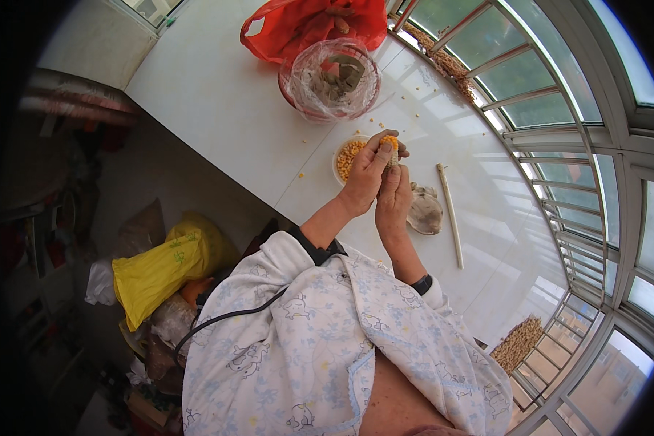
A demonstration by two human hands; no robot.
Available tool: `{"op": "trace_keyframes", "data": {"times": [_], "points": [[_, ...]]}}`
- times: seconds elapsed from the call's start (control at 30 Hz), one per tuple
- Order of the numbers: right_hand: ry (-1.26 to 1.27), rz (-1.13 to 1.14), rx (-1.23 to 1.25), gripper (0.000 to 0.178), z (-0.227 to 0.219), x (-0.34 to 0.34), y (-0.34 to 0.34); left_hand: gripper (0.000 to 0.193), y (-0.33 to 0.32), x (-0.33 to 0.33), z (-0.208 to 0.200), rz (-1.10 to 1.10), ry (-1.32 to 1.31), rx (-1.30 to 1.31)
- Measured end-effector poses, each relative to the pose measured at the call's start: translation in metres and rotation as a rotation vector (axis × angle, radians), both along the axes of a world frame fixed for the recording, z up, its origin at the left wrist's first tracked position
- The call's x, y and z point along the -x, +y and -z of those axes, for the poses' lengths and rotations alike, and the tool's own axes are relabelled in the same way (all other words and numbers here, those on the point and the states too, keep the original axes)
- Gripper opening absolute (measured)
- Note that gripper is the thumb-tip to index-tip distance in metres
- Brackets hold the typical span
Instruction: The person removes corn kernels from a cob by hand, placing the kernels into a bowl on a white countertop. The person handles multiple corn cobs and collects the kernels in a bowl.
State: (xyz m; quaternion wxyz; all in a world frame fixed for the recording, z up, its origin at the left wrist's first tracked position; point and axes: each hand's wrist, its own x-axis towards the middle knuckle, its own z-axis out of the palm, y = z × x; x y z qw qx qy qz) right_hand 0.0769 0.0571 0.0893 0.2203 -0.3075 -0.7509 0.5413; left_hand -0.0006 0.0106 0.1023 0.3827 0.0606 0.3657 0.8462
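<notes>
A corn cob (pixel 390 145) is held upright between my two hands, with yellow kernels at its far end and a paler, stripped part lower down. My left hand (pixel 365 174) wraps its fingers round the cob from the left. From the right, my right hand (pixel 394 195) grips the lower part, its thumb against the cob. Just left of the hands stands a round bowl (pixel 336 164) of loose yellow corn kernels (pixel 349 154), partly covered by my left hand. Beside my right hand lies a greyish, rounded flat item (pixel 425 209) whose kind I cannot make out.
A long pale stick (pixel 450 218) lies to the right on the white tiled surface (pixel 218 87). Farther off stand a plastic-lined basket (pixel 291 98) and a red plastic bag (pixel 283 36). Stray kernels dot the tiles. Barred windows line the right; a yellow sack (pixel 160 272) sits below left.
</notes>
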Motion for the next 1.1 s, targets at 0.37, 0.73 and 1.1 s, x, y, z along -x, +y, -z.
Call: {"op": "trace_keyframes", "data": {"times": [0.37,0.73,1.1], "points": [[-0.046,0.018,-0.023,0.030,-0.009,0.003,-0.004,0.033,-0.002,0.000,-0.003,-0.048,-0.096,-0.035],[-0.053,0.020,0.083,0.032,-0.005,0.002,-0.002,0.033,-0.002,-0.003,0.004,-0.045,-0.119,-0.044],[-0.035,-0.005,0.121,0.031,-0.009,0.002,-0.004,0.032,-0.004,0.006,0.010,-0.063,-0.230,-0.169]]}}
